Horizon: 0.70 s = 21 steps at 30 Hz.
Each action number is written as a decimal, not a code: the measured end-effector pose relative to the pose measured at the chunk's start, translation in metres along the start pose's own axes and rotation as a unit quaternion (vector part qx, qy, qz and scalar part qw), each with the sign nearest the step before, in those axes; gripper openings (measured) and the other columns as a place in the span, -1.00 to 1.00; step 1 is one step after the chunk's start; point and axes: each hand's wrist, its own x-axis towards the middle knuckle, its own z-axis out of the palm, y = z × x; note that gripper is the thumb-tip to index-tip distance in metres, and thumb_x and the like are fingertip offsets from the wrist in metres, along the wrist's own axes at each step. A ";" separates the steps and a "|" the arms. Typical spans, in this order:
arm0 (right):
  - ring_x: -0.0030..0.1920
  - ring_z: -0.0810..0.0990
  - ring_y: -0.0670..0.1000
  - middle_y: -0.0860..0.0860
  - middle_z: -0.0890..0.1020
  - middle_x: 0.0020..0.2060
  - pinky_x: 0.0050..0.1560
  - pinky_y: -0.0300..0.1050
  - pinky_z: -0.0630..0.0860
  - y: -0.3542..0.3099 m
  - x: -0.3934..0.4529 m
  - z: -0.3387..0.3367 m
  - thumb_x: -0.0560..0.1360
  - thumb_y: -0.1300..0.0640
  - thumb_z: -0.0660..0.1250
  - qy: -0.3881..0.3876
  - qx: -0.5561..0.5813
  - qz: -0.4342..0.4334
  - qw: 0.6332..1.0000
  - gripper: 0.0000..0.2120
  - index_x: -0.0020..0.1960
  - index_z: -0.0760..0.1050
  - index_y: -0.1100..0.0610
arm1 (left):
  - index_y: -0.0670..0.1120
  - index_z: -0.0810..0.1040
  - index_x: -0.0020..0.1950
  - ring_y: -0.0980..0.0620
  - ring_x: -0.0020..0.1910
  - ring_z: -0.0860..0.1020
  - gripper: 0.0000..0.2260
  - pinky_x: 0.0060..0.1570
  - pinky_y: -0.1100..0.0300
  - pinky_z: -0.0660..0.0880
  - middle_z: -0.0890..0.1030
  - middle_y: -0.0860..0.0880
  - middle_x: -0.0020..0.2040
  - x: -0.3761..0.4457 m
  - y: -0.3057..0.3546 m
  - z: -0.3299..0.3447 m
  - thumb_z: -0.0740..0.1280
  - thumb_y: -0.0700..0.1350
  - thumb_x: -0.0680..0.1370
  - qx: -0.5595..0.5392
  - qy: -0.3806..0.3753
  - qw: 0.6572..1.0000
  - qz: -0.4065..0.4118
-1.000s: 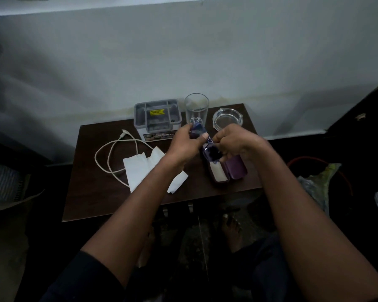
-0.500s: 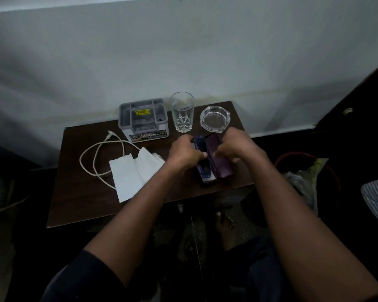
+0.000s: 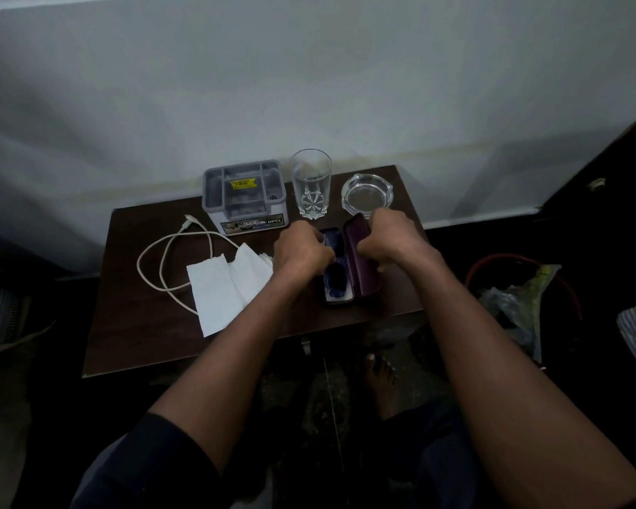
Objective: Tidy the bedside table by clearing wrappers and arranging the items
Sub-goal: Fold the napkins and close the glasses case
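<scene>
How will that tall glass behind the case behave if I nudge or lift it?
The tall glass looks rigid and probably breakable, being clear cut glass. Tall with a narrow base, it may tip if pushed near the rim. Its smooth walls could be slippery; it appears empty, so likely fairly light.
</scene>
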 end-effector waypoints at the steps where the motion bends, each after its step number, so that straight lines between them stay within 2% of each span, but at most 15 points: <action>1: -0.56 0.67 -0.01 0.10 0.69 -0.26 -0.53 -0.19 0.57 0.000 0.000 0.001 0.45 0.26 0.40 -0.002 0.001 0.000 1.000 -0.99 -0.14 0.58 0.20 | -0.04 0.74 0.18 -0.11 0.03 0.74 -0.70 0.10 0.06 0.64 0.77 -0.09 0.06 0.000 -0.001 0.000 0.59 -0.14 0.45 0.006 0.005 1.000 0.002; 3: -0.56 0.67 -0.02 0.10 0.69 -0.28 -0.55 -0.21 0.55 0.000 0.001 0.002 0.45 0.27 0.39 -0.008 0.003 -0.001 1.000 -0.98 -0.12 0.58 0.20 | -0.06 0.75 0.09 -0.13 0.02 0.74 -0.78 0.10 0.07 0.65 0.77 -0.10 0.05 -0.002 -0.003 0.000 0.56 -0.19 0.46 0.011 0.012 1.000 0.007; 5: -0.54 0.68 -0.01 0.09 0.67 -0.28 -0.57 -0.22 0.53 0.000 0.000 0.002 0.46 0.27 0.39 -0.020 0.008 -0.003 1.000 -0.98 -0.11 0.56 0.20 | -0.04 0.73 -0.04 -0.17 -0.05 0.75 -0.89 0.09 -0.03 0.70 0.76 -0.11 0.05 -0.004 -0.003 -0.001 0.53 -0.21 0.48 0.003 0.009 1.000 0.012; 8: -0.54 0.69 -0.01 0.08 0.66 -0.27 -0.61 -0.26 0.49 -0.001 0.001 0.003 0.47 0.26 0.39 -0.028 0.008 -0.002 1.000 -0.96 -0.10 0.54 0.19 | 0.01 0.65 -0.10 -0.15 -0.10 0.76 -0.90 0.09 -0.07 0.71 0.76 -0.08 0.03 -0.006 -0.001 -0.007 0.50 -0.16 0.47 0.008 -0.006 1.000 0.015; 11: -0.57 0.66 -0.02 0.09 0.65 -0.27 -0.65 -0.29 0.43 -0.002 0.002 0.004 0.47 0.26 0.38 -0.025 0.007 -0.006 1.000 -0.95 -0.11 0.52 0.19 | 0.03 0.52 -0.24 -0.06 -0.26 0.76 -0.80 -0.01 -0.02 0.72 0.75 -0.05 -0.14 -0.007 0.000 -0.008 0.54 -0.02 0.44 0.022 -0.017 0.999 0.016; 13: -0.58 0.66 -0.01 0.09 0.65 -0.26 -0.65 -0.28 0.45 -0.003 0.002 0.005 0.47 0.28 0.39 -0.027 0.014 -0.004 1.000 -0.93 -0.11 0.49 0.19 | -0.01 0.62 -0.18 -0.03 -0.25 0.75 -0.77 -0.06 0.04 0.71 0.75 -0.04 -0.19 -0.008 -0.002 -0.007 0.61 0.06 0.41 0.035 -0.014 0.999 0.022; 15: -0.57 0.68 0.01 0.10 0.66 -0.23 -0.65 -0.27 0.46 -0.004 0.003 0.006 0.46 0.27 0.39 -0.032 0.014 -0.001 0.999 -0.92 -0.10 0.49 0.19 | -0.03 0.71 -0.08 -0.06 -0.22 0.76 -0.78 -0.07 0.02 0.72 0.76 -0.05 -0.16 -0.009 -0.006 -0.004 0.64 0.03 0.42 0.011 -0.024 1.000 0.018; 16: -0.56 0.68 0.01 0.10 0.66 -0.23 -0.65 -0.27 0.45 -0.004 0.003 0.007 0.46 0.26 0.39 -0.032 0.012 -0.001 0.999 -0.92 -0.10 0.49 0.19 | -0.04 0.74 -0.06 -0.05 -0.28 0.77 -0.81 -0.11 0.00 0.74 0.77 -0.06 -0.19 -0.010 -0.007 -0.004 0.64 0.00 0.44 -0.013 -0.033 0.999 0.012; 18: -0.57 0.68 0.01 0.09 0.64 -0.23 -0.66 -0.27 0.45 -0.005 0.004 0.007 0.47 0.25 0.40 -0.030 0.013 -0.001 0.999 -0.91 -0.10 0.48 0.18 | -0.06 0.76 -0.10 0.00 -0.41 0.74 -0.85 -0.16 0.00 0.75 0.76 -0.06 -0.28 -0.010 -0.009 -0.004 0.62 0.00 0.47 -0.039 -0.035 0.999 0.009; 21: -0.57 0.67 0.00 0.08 0.63 -0.22 -0.63 -0.25 0.48 -0.005 0.005 0.007 0.49 0.24 0.41 -0.034 0.022 -0.002 0.999 -0.89 -0.10 0.47 0.15 | -0.06 0.74 -0.24 0.02 -0.40 0.74 -0.77 -0.09 0.08 0.73 0.73 -0.04 -0.38 -0.008 -0.013 -0.006 0.58 0.06 0.50 -0.036 -0.022 0.999 0.005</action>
